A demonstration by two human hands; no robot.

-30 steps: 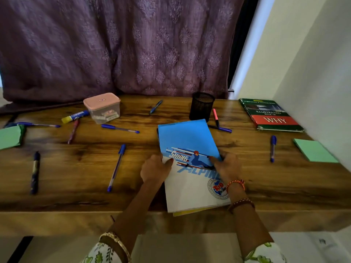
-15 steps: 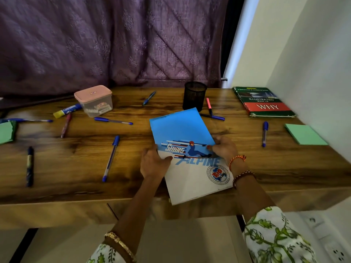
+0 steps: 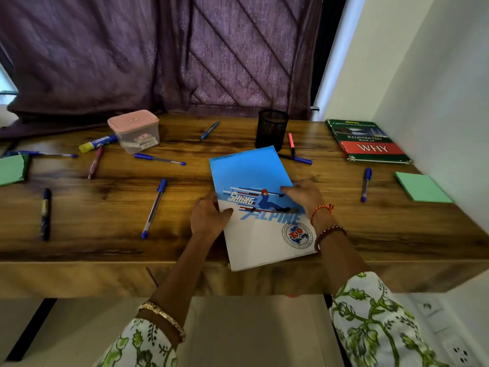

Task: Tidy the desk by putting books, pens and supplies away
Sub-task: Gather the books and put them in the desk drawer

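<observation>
Between the two hands, at the near edge of the tabletop (image 3: 79, 250), a blue-and-white notebook (image 3: 254, 181) is held by its long sides, its near end hanging over the edge. The left hand (image 3: 207, 217) is curled round the left side, the thumb laid on the cover; the right hand (image 3: 304, 194) is wrapped over the right side, its fingers (image 3: 287, 189) pinching the cover. Whether the notebook lies flat or is lifted slightly cannot be told.

Left of the left fingers, a blue pen (image 3: 154, 207) lies slanted on the wood, and farther left a dark marker (image 3: 45, 214) is seen, well apart from it. Right of the right fingers, another blue pen (image 3: 366, 184) lies near a green pad of sticky notes (image 3: 422, 188) by the wall.

Beyond the fingers, a black mesh pen cup (image 3: 271, 129) stands upright just past the far end of the notebook. Beside it a pink pen (image 3: 291, 143) and a blue-capped pen (image 3: 297, 158) are found, meeting near the pink pen's lower end. Farther right a green and red book (image 3: 366, 141) lies flat. Far left of the cup, a clear box with a pink lid (image 3: 133, 131) is set, with a glue stick (image 3: 98, 143) just beside it, a maroon pen (image 3: 95, 162) near that, and two blue pens (image 3: 158, 158) (image 3: 209, 130) near the box. At the left edge, a green pad (image 3: 12, 169) and one more blue pen (image 3: 45, 154) are visible.
</observation>
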